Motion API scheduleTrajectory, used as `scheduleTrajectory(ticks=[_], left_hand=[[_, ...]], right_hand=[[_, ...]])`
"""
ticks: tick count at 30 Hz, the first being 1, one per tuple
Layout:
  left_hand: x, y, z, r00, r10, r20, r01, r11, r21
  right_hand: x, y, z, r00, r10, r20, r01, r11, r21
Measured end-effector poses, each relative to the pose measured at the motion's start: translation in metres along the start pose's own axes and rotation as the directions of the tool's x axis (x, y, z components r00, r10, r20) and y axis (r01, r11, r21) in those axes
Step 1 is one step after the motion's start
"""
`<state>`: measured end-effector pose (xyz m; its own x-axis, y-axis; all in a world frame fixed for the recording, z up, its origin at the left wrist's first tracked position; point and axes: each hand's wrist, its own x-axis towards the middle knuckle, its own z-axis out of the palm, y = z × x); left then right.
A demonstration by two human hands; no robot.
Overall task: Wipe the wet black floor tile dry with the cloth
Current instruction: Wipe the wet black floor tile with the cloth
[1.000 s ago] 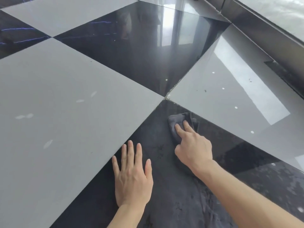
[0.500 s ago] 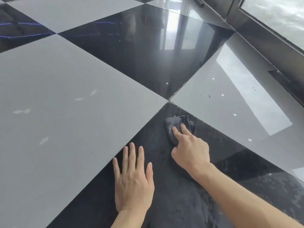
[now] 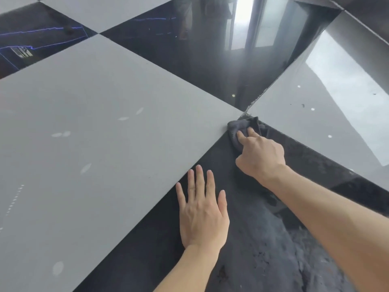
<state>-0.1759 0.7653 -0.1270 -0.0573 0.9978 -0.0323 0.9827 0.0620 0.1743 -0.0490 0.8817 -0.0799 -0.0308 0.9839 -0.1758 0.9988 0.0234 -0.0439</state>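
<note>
At the far corner of the wet black floor tile (image 3: 263,239), toward 12 o'clock where four tiles meet, a person's right hand (image 3: 260,154) presses a bunched dark cloth (image 3: 242,125) into the joint, two fingers (image 3: 242,137) extended on top and the rest curled round the wad. The left hand (image 3: 203,216) lies flat at 9 o'clock of it, fingers straight and spread, holding nothing. Streaks and mottled film show toward 5 o'clock (much of the tile looks unwiped). The risks, by appearance: a soaked cloth could smear water onto the grey tile (image 3: 94,133), and the bracing palm could slip on the gloss.
</note>
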Motion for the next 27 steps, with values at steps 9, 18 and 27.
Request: scheduleTrajectory(ticks=[9, 18, 27], left_hand=[[0.002, -0.005, -0.004, 0.999, 0.032, -0.022, -0.034, 0.992, -0.122], [-0.025, -0.072, -0.017, 0.998, 0.068, 0.005, -0.068, 0.996, -0.053], [-0.034, -0.084, -0.019, 0.994, 0.09, -0.057, -0.094, 0.994, -0.061]], right_hand=[[-0.1, -0.011, 0.019, 0.999, 0.039, 0.026, -0.04, 0.997, 0.064], [-0.162, -0.03, 0.033, 0.995, 0.077, 0.069, -0.082, 0.994, 0.07], [-0.106, -0.028, 0.021, 0.998, 0.044, 0.036, -0.048, 0.995, 0.089]])
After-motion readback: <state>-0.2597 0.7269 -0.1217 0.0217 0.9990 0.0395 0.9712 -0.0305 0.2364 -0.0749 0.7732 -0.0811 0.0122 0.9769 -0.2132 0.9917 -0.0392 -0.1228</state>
